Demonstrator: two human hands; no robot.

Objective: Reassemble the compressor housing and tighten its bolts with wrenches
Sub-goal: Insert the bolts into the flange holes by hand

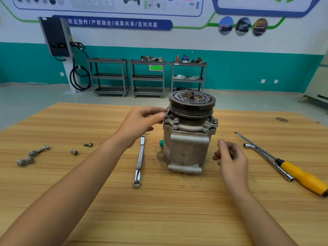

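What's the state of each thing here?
Silver aluminium compressor with black pulley: upright on wooden table
Left hand: pinching leftmost flange bolt
Right hand: loosely curled, holding nothing
Chrome ring spanner: flat, untouched
Chrome L-shaped socket wrench: flat, untouched
Yellow-handled screwdriver: flat
Loose steel bolts: uninstalled

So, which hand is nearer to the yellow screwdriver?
Right. The right hand hovers between compressor and screwdriver; the left hand pinches a bolt on the compressor's other side.

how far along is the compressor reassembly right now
Done: the compressor stands assembled, three bolts seated in its top flange. In hand: the left hand pinches a fourth bolt at the flange's left edge; the right hand hovers empty. Left: two small bolts lie loose on the table, and the ring wrench and socket wrench lie untouched, so tightening seems not yet begun.
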